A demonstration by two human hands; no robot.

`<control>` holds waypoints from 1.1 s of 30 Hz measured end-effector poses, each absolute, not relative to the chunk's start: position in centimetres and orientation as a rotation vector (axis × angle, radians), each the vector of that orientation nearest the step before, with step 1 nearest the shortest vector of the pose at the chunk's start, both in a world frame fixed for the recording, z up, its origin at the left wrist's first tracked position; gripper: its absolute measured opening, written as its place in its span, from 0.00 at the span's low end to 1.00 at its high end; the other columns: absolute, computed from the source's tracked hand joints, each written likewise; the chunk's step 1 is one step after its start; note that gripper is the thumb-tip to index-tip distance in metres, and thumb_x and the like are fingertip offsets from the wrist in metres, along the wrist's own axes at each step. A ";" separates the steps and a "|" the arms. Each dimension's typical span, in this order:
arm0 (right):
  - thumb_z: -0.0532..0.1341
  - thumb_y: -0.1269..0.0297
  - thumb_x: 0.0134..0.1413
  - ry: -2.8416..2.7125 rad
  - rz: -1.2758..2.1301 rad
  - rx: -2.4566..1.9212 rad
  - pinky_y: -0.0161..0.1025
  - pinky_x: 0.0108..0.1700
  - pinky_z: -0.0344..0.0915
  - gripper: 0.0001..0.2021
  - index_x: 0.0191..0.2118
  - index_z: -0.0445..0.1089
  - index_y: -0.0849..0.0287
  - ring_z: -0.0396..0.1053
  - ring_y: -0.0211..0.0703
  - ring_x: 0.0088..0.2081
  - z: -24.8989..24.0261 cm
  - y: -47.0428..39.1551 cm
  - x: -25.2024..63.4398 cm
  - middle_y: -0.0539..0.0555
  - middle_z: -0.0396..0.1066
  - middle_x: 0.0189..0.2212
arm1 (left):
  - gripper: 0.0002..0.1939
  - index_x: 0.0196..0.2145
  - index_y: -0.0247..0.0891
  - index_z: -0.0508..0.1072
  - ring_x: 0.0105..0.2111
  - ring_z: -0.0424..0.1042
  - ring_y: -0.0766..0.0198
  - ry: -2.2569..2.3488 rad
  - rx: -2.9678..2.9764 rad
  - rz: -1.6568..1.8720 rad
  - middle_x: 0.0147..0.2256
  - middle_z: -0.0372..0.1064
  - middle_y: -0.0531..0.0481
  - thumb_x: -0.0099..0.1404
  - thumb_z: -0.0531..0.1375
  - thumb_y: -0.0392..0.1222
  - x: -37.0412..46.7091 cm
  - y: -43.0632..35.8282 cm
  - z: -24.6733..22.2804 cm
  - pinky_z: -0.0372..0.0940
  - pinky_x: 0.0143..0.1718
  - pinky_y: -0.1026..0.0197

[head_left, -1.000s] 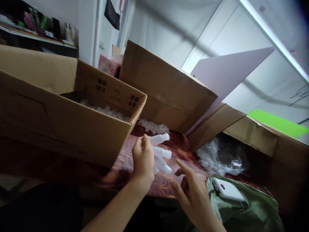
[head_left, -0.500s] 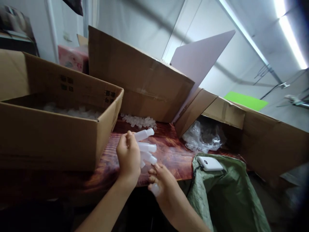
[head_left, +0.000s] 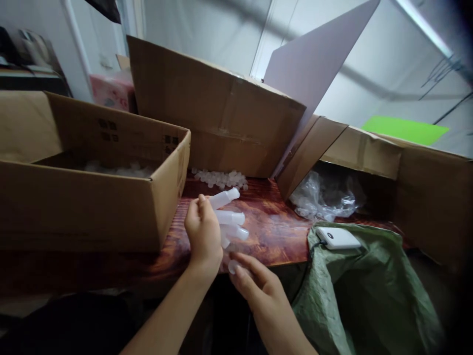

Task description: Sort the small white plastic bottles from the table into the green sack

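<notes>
Several frosted white plastic bottles (head_left: pixel 229 217) fan out from my left hand (head_left: pixel 204 231), their necks pointing right. The fingers are closed around their lower ends, which are hidden. Just below and to the right, my right hand (head_left: pixel 264 291) pinches a small round translucent cap (head_left: pixel 233 266) between thumb and fingers. This cap is apart from the bottle necks. Beyond the hands, a pile of similar small caps (head_left: pixel 221 179) lies on the reddish wooden table (head_left: pixel 273 241).
At left stands an open cardboard box (head_left: pixel 92 212) with translucent pieces inside. A cardboard panel (head_left: pixel 218 123) rises behind the caps. To the right, a clear plastic bag (head_left: pixel 321 197) lies in another box (head_left: pixel 432 197). A green sack (head_left: pixel 321 296) hangs at the table edge, with a white device (head_left: pixel 338 238) on its rim.
My right hand has turned, and the cap has moved from its curled lower fingers up to the thumb and fingertips. My left hand still grips the bottles. The camera view has shifted slightly.
</notes>
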State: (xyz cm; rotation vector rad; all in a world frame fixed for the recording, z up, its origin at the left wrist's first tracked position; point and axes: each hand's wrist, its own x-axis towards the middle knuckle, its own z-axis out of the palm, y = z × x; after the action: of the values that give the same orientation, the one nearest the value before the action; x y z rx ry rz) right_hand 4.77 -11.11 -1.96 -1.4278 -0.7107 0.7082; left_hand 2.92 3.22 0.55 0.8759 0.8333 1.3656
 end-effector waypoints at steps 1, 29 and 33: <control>0.65 0.55 0.55 -0.811 0.616 -1.488 0.42 0.46 0.72 0.17 0.47 0.73 0.58 0.74 0.47 0.43 -1.8 -11.0 5.0 0.57 0.76 0.41 | 0.15 0.30 0.39 0.67 0.28 0.64 0.65 0.838 0.894 1.381 0.27 0.65 0.54 0.66 0.54 0.53 2.9 3.2 0.5 0.59 0.29 0.64; 0.57 0.78 0.59 -1.428 -0.544 -1.521 0.44 0.47 0.73 0.19 0.53 0.67 0.54 0.72 0.45 0.48 -3.7 -6.9 7.5 0.58 0.71 0.46 | 0.14 0.35 0.40 0.65 0.25 0.66 0.65 0.937 0.521 1.127 0.28 0.65 0.53 0.65 0.53 0.54 3.7 3.6 0.3 0.62 0.26 0.63; 0.59 0.77 0.58 -1.397 -0.521 -1.547 0.43 0.46 0.73 0.16 0.50 0.68 0.55 0.73 0.45 0.45 -3.5 -7.0 8.1 0.57 0.72 0.43 | 0.14 0.32 0.41 0.64 0.25 0.65 0.66 0.921 0.537 1.163 0.26 0.62 0.55 0.64 0.54 0.55 4.1 3.4 0.2 0.62 0.26 0.64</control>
State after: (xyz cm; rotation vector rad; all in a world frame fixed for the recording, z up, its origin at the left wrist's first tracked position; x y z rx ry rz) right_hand 8.15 -7.00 -3.48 -1.5473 -1.3968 -0.5215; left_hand 4.10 3.42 0.23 0.5371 0.9210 1.1631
